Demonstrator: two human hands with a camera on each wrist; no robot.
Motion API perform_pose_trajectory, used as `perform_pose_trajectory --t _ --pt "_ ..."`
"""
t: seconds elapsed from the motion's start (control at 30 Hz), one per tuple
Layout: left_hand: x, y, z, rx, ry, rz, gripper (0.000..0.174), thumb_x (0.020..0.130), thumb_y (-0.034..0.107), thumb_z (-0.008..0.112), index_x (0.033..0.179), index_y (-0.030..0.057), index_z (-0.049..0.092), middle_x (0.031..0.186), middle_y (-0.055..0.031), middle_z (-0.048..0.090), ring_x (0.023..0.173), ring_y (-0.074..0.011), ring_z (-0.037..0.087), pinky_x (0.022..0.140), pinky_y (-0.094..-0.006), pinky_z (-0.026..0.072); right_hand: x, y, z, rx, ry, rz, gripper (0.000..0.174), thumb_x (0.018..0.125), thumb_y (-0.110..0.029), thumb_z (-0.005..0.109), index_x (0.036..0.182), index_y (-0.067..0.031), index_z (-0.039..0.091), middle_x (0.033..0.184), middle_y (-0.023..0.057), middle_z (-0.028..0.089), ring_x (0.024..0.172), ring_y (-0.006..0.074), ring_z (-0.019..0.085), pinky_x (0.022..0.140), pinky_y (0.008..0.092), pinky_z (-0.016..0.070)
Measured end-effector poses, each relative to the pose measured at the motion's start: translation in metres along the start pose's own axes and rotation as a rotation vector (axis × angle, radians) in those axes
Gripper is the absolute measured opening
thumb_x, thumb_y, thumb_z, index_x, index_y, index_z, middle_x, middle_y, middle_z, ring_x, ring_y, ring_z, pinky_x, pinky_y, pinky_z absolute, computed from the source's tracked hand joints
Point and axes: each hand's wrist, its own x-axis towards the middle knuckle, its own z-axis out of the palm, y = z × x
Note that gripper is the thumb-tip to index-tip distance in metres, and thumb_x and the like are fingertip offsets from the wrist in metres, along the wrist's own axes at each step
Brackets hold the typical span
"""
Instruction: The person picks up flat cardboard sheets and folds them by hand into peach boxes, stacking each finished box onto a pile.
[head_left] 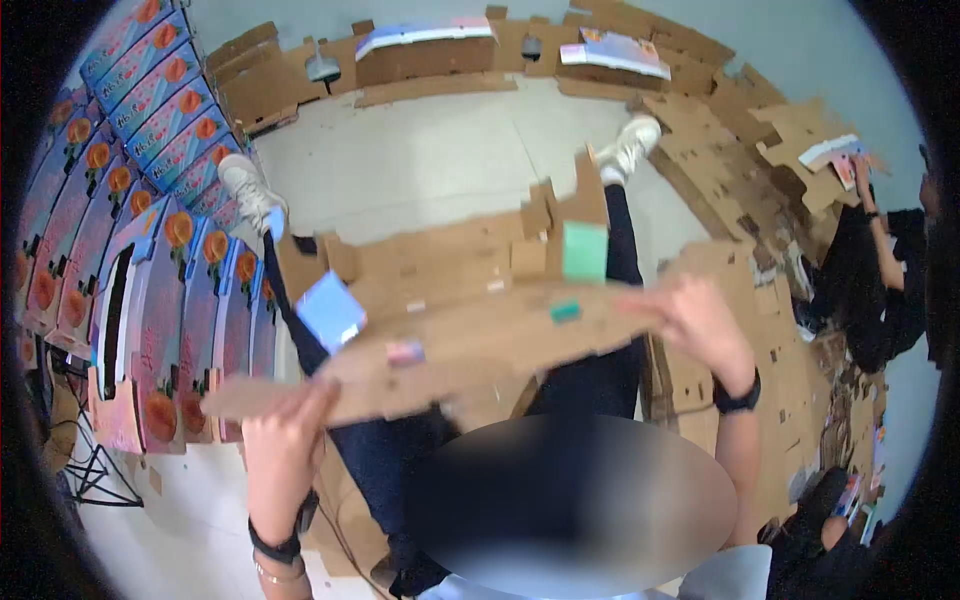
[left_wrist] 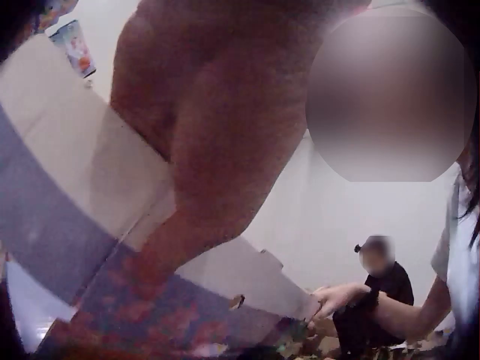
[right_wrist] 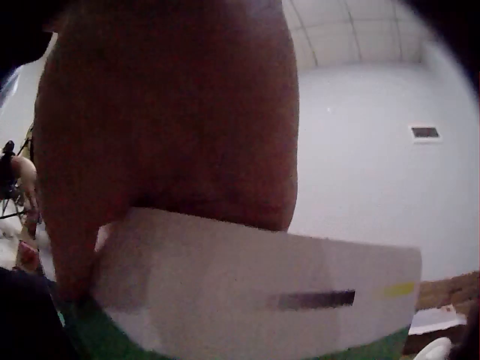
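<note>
A long, curved piece of cardboard [head_left: 480, 340] spans the space over the person's lap, slightly blurred, its brown side up in the head view. The left hand [head_left: 285, 430] grips its left end, and the right hand [head_left: 690, 315] pinches the opposite end. From the left wrist, the printed side of the cardboard [left_wrist: 255, 281] appears pale with a purple band and reddish flowers. Up close, the right hand [right_wrist: 165, 120] hangs over a white panel [right_wrist: 202, 262] with a green lower edge. A brown cardboard tray [head_left: 440, 260] with blue and green flaps lies between the legs.
Stacks of printed boxes [head_left: 165, 110] stand at the left, with more boxes [head_left: 175, 330] nearer. Flattened cardboard [head_left: 720, 180] covers the floor at the right. Another person [head_left: 890, 280] sits at the far right. Cardboard pieces [head_left: 425, 70] line the back wall.
</note>
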Motion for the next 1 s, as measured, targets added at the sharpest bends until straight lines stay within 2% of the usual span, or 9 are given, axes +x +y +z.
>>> perform_pose_trajectory --t 0.17,0.3,0.37,0.53,0.67,0.73,0.8,0.93,1.0 --pt "-0.007 -0.017 0.033 -0.156 -0.427 -0.007 0.014 0.084 0.015 0.060 0.092 0.0155 0.072 0.071 -0.0119 0.066 0.065 -0.0286 0.066 0.056 -0.0392 0.0514 -0.008 -0.004 0.027 0.212 -0.483 -0.065 0.027 0.086 -0.044 0.061 0.091 -0.0207 0.075 0.073 0.0121 0.067 0.072 0.0313 0.067 0.062 0.0410 0.0523" --pt "0.037 -0.043 0.064 -0.154 -0.536 0.077 0.012 0.083 0.020 0.061 0.089 0.0160 0.071 0.063 -0.0117 0.064 0.062 -0.0304 0.066 0.054 -0.0411 0.0509 0.032 0.022 0.054 0.251 -0.644 -0.027 0.032 0.087 -0.044 0.061 0.095 -0.0156 0.073 0.079 0.0145 0.068 0.077 0.0335 0.066 0.066 0.0417 0.0523" --pt "0.078 -0.060 0.078 -0.057 -0.388 0.053 0.011 0.082 0.017 0.060 0.087 0.0153 0.070 0.063 -0.0120 0.063 0.061 -0.0308 0.065 0.054 -0.0420 0.0499 0.060 0.041 0.066 0.213 -0.111 -0.206 0.036 0.085 -0.044 0.063 0.102 -0.0126 0.070 0.090 0.0165 0.067 0.082 0.0364 0.065 0.068 0.0432 0.0523" --pt "0.238 -0.117 0.038 -0.034 0.448 0.024 0.024 0.076 0.005 0.058 0.095 0.0122 0.070 0.071 -0.0160 0.064 0.065 -0.0357 0.063 0.061 -0.0459 0.0477 0.214 0.077 -0.026 -0.114 0.346 0.124 0.031 0.073 -0.011 0.060 0.101 -0.0167 0.073 0.089 0.0115 0.071 0.082 0.0294 0.067 0.072 0.0387 0.0518" --pt "0.264 -0.109 -0.057 0.033 1.025 0.017 0.057 0.068 -0.016 0.045 0.116 0.0065 0.067 0.115 -0.0190 0.065 0.111 -0.0312 0.062 0.096 -0.0385 0.0468 0.227 0.026 -0.100 -0.331 1.134 0.041 0.035 0.077 -0.002 0.055 0.107 -0.0104 0.071 0.107 0.0091 0.071 0.100 0.0239 0.067 0.084 0.0348 0.0492" --pt "0.246 -0.092 -0.065 0.189 1.188 0.097 0.042 0.076 -0.006 0.051 0.115 -0.0023 0.065 0.118 -0.0186 0.065 0.115 -0.0336 0.060 0.101 -0.0418 0.0438 0.217 0.010 -0.094 -0.312 1.212 0.089 0.036 0.079 -0.001 0.054 0.108 -0.0107 0.071 0.110 0.0092 0.069 0.104 0.0236 0.066 0.089 0.0346 0.0461" --pt "0.233 -0.092 -0.038 0.269 1.169 0.087 0.038 0.080 -0.001 0.053 0.115 -0.0022 0.066 0.120 -0.0170 0.064 0.116 -0.0329 0.060 0.102 -0.0418 0.0430 0.215 0.009 -0.067 -0.290 1.291 0.130 0.037 0.080 0.001 0.053 0.110 -0.0110 0.071 0.114 0.0093 0.068 0.108 0.0234 0.064 0.094 0.0345 0.0430" --pt "0.237 -0.107 0.069 0.094 0.698 0.033 0.041 0.081 -0.003 0.050 0.120 0.0009 0.063 0.117 -0.0209 0.064 0.113 -0.0338 0.061 0.098 -0.0443 0.0461 0.231 0.064 0.053 -0.132 0.868 0.192 0.036 0.081 -0.004 0.057 0.113 -0.0136 0.070 0.117 0.0051 0.067 0.114 0.0231 0.061 0.097 0.0351 0.0370" --pt "0.248 -0.123 0.147 -0.120 0.479 -0.067 0.030 0.078 -0.001 0.054 0.103 0.0045 0.070 0.108 -0.0205 0.066 0.105 -0.0340 0.063 0.090 -0.0419 0.0506 0.245 0.082 0.120 0.004 0.586 0.171 0.040 0.082 -0.006 0.055 0.118 -0.0152 0.066 0.123 0.0049 0.065 0.117 0.0211 0.057 0.098 0.0378 0.0375"
